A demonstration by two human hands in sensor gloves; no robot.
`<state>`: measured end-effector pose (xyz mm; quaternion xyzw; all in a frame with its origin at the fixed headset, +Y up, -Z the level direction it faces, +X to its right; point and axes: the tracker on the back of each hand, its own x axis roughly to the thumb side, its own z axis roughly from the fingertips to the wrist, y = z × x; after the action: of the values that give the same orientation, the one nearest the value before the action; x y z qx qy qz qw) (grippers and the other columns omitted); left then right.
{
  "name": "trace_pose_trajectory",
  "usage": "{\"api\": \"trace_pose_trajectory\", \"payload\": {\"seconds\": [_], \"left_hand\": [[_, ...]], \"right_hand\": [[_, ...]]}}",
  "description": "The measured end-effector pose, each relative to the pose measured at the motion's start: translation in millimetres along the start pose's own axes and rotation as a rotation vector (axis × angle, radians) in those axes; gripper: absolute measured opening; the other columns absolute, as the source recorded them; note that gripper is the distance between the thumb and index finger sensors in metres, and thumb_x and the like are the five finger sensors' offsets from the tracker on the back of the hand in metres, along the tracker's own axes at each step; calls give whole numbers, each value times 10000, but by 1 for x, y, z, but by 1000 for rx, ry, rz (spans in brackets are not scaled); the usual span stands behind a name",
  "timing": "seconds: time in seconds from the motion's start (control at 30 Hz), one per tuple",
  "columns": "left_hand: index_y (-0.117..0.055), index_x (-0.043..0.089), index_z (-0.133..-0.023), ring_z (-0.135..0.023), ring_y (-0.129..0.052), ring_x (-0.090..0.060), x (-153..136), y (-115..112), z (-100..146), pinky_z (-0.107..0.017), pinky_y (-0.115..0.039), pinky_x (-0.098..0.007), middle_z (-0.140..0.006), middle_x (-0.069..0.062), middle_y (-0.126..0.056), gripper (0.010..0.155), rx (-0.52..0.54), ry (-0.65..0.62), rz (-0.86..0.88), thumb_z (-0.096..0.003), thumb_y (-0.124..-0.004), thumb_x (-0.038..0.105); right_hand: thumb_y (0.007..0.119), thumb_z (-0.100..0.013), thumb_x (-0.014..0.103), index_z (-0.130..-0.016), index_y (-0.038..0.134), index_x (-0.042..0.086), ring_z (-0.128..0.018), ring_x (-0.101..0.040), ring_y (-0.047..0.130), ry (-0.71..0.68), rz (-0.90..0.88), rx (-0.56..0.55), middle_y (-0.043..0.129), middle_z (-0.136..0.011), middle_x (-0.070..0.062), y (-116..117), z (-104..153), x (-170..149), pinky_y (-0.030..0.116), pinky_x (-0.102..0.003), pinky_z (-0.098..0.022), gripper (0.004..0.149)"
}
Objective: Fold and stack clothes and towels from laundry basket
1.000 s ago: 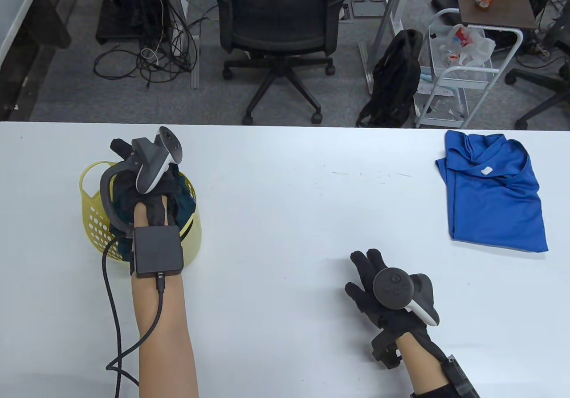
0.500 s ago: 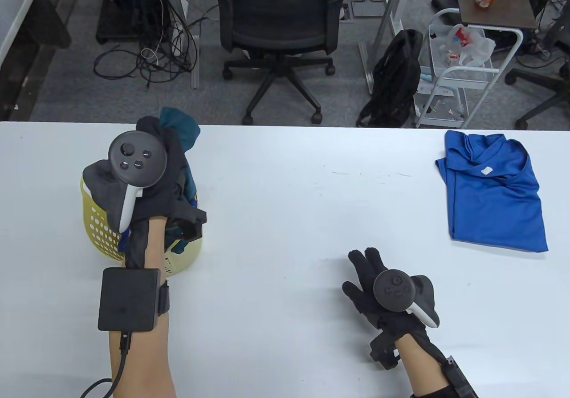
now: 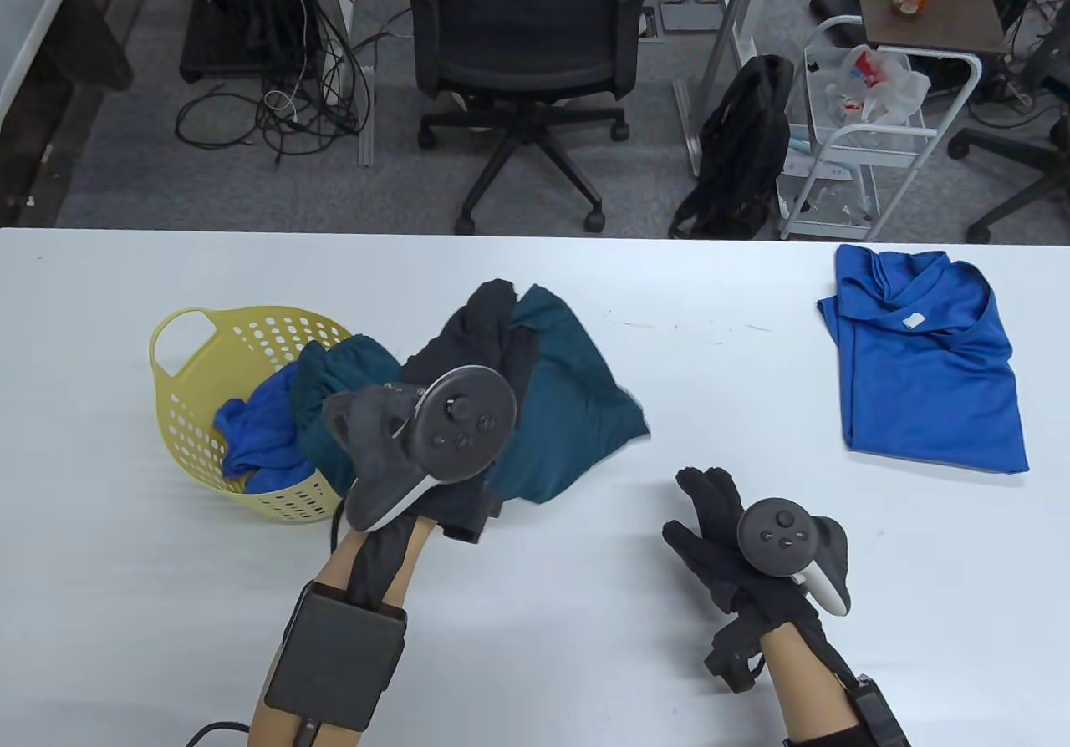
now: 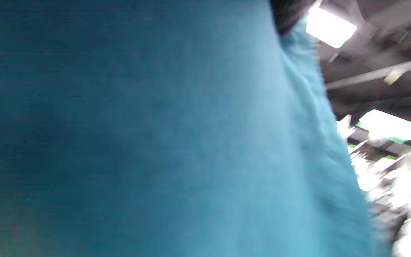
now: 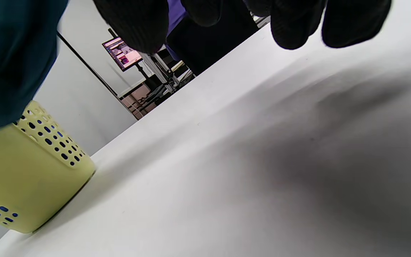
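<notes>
The left hand [image 3: 476,354] is raised above the table [image 3: 535,613], forearm coming in from the bottom edge and angling up toward the middle, tracker on the back of it tilted toward the camera. It's got hold of a teal garment [image 3: 568,396], fingers pointing away from the person and clamped around the bunched top of the cloth, which drapes down to the right of the hand. The other end of that fabric trails back over the rim of the yellow laundry basket [image 3: 180,363] on the left side of the table.

The right hand [image 3: 736,538] sits low over the table near the front right, fingers spread and loose, nothing in it. In the right wrist view the gloved fingertips [image 5: 291,25] hang just above the white surface; whether they actually touch it is hard to say.

The left wrist view is pretty much useless: teal fabric fills almost the whole frame, blurry, with only a sliver of ceiling lights at the right. How exactly the left fingers wrap the cloth is hidden behind the tracker in the table view too.

Inside the basket there's a bright blue cloth [image 3: 255,438] still bunched up. Over at the far right of the table a blue shirt [image 3: 928,363] lies folded, well apart from both hands.
</notes>
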<state>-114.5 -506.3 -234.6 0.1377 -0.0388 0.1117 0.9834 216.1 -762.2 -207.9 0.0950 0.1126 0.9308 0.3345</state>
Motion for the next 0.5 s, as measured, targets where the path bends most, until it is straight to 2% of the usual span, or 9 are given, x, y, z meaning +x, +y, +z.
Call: {"api": "trace_pose_trajectory", "payload": {"seconds": [0.07,0.1,0.13,0.2,0.27,0.3,0.4,0.43,0.5], "left_hand": [[-363,101,-1216,-439,-962,-35,-24,-18,-6,-309,-900,-233,-1077,-161,-736,838,-115,100,-2,-585,-745,499],[-353,86,-1220,-444,-965,-43,-32,-25,-8,-310,-901,-235,-1094,-187,-719,855,-152,122,20,-583,-747,499],[-399,108,-1219,-448,-969,-51,-43,-33,-10,-309,-903,-237,-1083,-192,-731,805,-200,153,55,-590,-747,472],[-617,156,-1144,-456,-985,-60,-53,-44,-14,-316,-917,-250,-955,-101,-854,602,-263,148,84,-610,-740,405],[-645,177,-1122,-460,-981,-75,-56,-49,-15,-321,-915,-251,-933,-87,-863,560,-287,169,89,-616,-731,401],[-622,176,-1138,-463,-977,-74,-55,-51,-16,-320,-911,-249,-952,-100,-850,597,-278,178,64,-608,-749,420],[-358,87,-1241,-477,-964,-85,-53,-54,-18,-321,-896,-244,-1117,-277,-703,949,-346,255,-71,-542,-800,552],[-247,53,-1251,-490,-962,-100,-54,-57,-18,-328,-892,-250,-1153,-358,-628,1056,-433,315,-138,-529,-803,584],[-107,6,-1230,-510,-973,-116,-55,-65,-19,-337,-893,-254,-1154,-488,-547,1178,-584,408,-237,-515,-811,624]], "right_hand": [[665,-666,330,-1187,327,4,-974,-650,489,-1,2,0,229,-1142,-433,0,0,0,546,-769,-638,701],[665,-667,330,-1186,328,4,-975,-649,489,-2,2,0,230,-1143,-433,0,0,0,546,-769,-637,700],[665,-667,330,-1186,329,3,-974,-649,490,-3,2,2,231,-1143,-433,1,0,0,546,-770,-638,700],[666,-667,331,-1186,329,3,-975,-648,490,-3,6,7,229,-1143,-432,1,0,1,546,-769,-638,701],[667,-666,332,-1186,327,3,-974,-649,490,-2,7,14,230,-1143,-432,2,-1,0,546,-770,-637,703],[666,-667,332,-1187,328,4,-974,-649,490,0,8,17,231,-1142,-433,3,-1,0,545,-769,-639,701],[667,-666,331,-1186,329,3,-973,-650,493,4,13,17,229,-1141,-433,3,-1,0,546,-768,-639,702],[667,-666,331,-1187,328,3,-974,-648,493,5,14,14,229,-1142,-433,3,-1,0,545,-768,-640,703],[668,-666,330,-1186,329,3,-975,-647,491,6,11,10,229,-1143,-432,2,-1,0,545,-769,-638,702]]}}
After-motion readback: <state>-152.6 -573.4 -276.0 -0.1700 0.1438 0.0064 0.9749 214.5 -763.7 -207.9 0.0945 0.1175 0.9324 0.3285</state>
